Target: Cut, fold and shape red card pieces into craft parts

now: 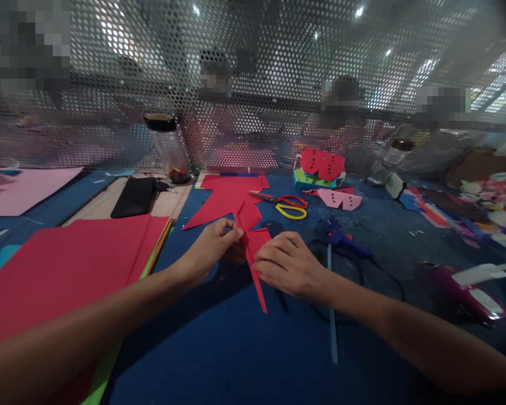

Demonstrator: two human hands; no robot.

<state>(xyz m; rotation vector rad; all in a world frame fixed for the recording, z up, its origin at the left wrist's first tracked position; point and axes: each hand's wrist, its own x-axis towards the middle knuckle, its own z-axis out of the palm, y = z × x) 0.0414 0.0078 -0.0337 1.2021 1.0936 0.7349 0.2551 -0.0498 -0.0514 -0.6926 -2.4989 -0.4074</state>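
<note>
Red folded paper [258, 241] with a long narrow tail is pinched at its left edge by the left hand's [213, 244] thumb and forefinger; the right hand's [295, 264] bent fingers close on its right edge; it sits just nearer the person than the metal scissors [278, 200] with red and yellow handles; left of the scissors lies flat, angular red paper [223, 205]; farther left, a black rectangular case [134, 197]; right of the scissors, nearer, a blue plastic glue gun [348, 241].
</note>
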